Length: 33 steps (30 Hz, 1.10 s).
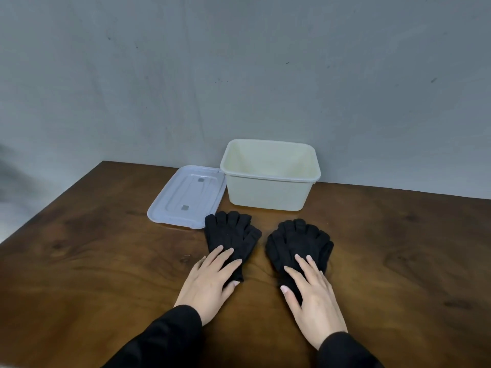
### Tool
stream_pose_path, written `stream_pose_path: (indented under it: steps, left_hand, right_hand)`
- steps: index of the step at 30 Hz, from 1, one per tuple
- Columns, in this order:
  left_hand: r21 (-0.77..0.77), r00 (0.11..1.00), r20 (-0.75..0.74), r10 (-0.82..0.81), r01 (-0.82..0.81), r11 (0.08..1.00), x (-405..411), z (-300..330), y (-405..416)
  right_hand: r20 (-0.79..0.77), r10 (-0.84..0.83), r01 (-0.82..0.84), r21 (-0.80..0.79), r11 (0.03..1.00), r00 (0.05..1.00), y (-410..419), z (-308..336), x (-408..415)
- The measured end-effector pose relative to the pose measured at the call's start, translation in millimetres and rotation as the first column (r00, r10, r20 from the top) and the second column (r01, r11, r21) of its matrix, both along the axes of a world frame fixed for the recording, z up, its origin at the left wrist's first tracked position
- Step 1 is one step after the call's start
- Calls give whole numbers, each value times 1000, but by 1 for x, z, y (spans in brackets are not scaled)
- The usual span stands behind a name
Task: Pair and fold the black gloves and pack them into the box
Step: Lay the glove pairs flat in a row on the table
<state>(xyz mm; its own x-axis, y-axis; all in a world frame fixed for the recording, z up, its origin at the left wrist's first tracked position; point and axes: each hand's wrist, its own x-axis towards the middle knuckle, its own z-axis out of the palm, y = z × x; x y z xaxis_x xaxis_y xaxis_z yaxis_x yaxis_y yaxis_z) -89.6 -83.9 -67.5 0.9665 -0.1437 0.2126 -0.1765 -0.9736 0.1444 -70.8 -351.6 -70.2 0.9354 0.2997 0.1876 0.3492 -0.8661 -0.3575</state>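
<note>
Two stacks of black gloves lie side by side on the near table [106, 261]: the left pile [229, 236] and the right pile [297, 241], apparently already paired. The left hand [212, 281] and right hand [309, 290] rest flat on the cuffs, fingers straight, gripping nothing, likely steadying them for folding. The open box [268, 192] waits just beyond, its lid [186, 197] laid left.

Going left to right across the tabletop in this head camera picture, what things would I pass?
Clear lid → left glove pile → cream box → right glove pile.
</note>
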Motion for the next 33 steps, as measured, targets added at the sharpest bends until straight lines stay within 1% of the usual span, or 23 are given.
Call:
stream_pose_path:
  steps: [2,6,8,11,13,14,17,21,26,30,33]
  left_hand:
    - [-28,999,13,37,-37,999,-1,0,5]
    - [-52,997,15,81,-80,995,0,-3,18]
    - [-52,995,19,96,-95,994,2,-3,25]
    - [-32,994,27,103,-102,994,6,-3,37]
    - [-13,995,37,95,-95,995,9,-3,47]
    - [-25,995,43,87,-86,996,9,-3,50]
    - [-141,996,59,70,-61,988,6,-3,57]
    - [-216,997,72,25,-9,976,6,-7,63]
    - [-197,998,43,41,-32,980,10,-13,64]
    - [-236,999,27,24,-17,972,11,-15,66]
    - [-272,1000,12,29,-25,962,11,-10,67]
  right_hand:
    - [28,-34,34,9,999,999,2,-3,1]
    - [52,-188,187,27,982,981,2,-8,6]
    - [68,-239,236,50,971,969,0,-11,9]
    - [68,-227,219,103,970,972,-2,-13,10]
    - [40,-218,210,149,966,975,-3,-11,11]
    - [18,-218,212,176,961,976,-4,-9,11]
    - [-20,-209,208,237,949,978,-7,-5,15]
    - [-21,-226,224,247,943,974,-5,-3,16]
    - [-20,-291,287,250,925,956,-6,-3,15]
    - [-55,-305,307,293,906,951,-5,-1,14]
    - [-53,-301,303,301,904,952,-5,-2,14]
